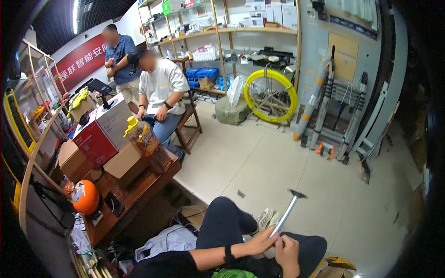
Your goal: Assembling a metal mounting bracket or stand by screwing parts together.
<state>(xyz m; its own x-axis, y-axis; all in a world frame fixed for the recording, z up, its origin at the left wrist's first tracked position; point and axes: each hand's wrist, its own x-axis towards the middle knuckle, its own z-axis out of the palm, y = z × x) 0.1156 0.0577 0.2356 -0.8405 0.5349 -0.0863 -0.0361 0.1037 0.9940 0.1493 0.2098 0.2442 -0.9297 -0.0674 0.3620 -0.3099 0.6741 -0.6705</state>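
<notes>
A slim silver rod with a short black crosswise head, hammer-like in shape (pixel 286 214), rises from my lap, tilted up to the right. My left hand (pixel 260 243), with a black band on the wrist, is closed around its lower part. Right against it, my right hand (pixel 287 252) is curled at the rod's lower end; what its fingers hold is hidden. Both hands are above my dark-trousered legs (pixel 222 222). The rod's head stands free over the tiled floor.
A wooden desk (pixel 134 204) at left carries a yellow-capped bottle (pixel 147 143), boxes and an orange ball-shaped object (pixel 85 197). One person (pixel 162 88) sits beyond it, another (pixel 121 60) stands behind. A yellow cable reel (pixel 270 96) and ladders (pixel 333 111) line the far side.
</notes>
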